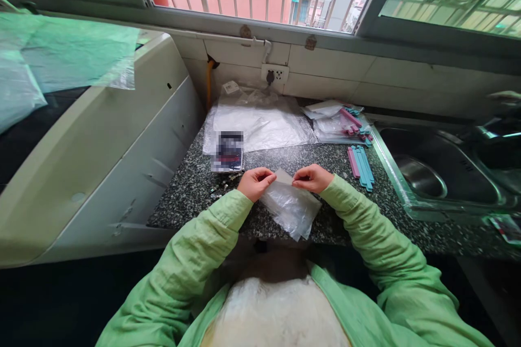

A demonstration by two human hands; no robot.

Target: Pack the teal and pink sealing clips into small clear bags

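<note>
A clear plastic bag (293,209) lies near the front edge of the speckled counter (185,187), between my two hands. My left hand (255,183) pinches its upper left corner with thumb and finger. On the other side my right hand (312,178) pinches the upper right part. Whether the bag holds anything, I cannot tell. Right of my right hand lie several flat pink and blue plastic strips (361,167), side by side. Behind them a pile of clear bags (329,122) has more pink and blue strips in or on it.
Large clear plastic sheets (260,119) cover the back of the counter. A phone (230,152), partly blurred out, lies left of my hands. A metal sink (431,168) is at the right, a large white appliance (122,135) at the left. A wall socket (275,74) holds a plug.
</note>
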